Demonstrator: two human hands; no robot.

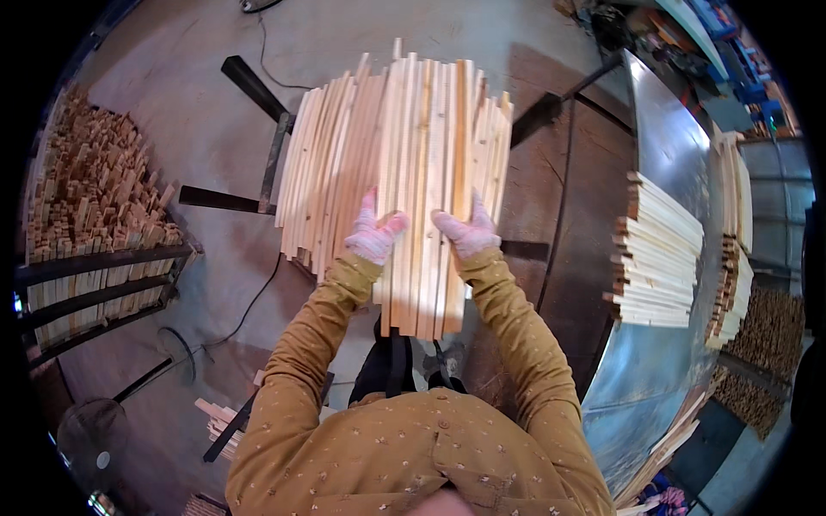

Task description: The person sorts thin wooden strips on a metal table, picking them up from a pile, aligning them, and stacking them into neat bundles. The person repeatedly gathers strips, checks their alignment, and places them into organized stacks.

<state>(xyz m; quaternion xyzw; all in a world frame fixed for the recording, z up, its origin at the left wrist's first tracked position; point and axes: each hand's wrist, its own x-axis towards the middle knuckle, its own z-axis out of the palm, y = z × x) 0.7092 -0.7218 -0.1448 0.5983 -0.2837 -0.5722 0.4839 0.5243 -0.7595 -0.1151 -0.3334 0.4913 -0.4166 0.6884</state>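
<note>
A bundle of long pale wooden strips (pixel 422 267) lies lengthwise in front of my body, its near end reaching toward my waist. My left hand (pixel 375 234), in a pinkish-white glove, presses against its left side with the thumb on top. On the opposite side, my right hand (pixel 469 230), gloved alike, clasps the bundle, thumb also on top. The fingers beneath are partly hidden. More wooden strips (pixel 331 163) lie side by side to the left, under and beside the bundle, on a dark metal stand (pixel 274 163).
At right, a shiny metal table (pixel 669 120) bears a row of wooden strips (pixel 658 258). A rack (pixel 103 267) packed with short wooden pieces (pixel 99 185) stands at left. Below it are a fan (pixel 95 434) and a cable (pixel 245 318) running across the floor.
</note>
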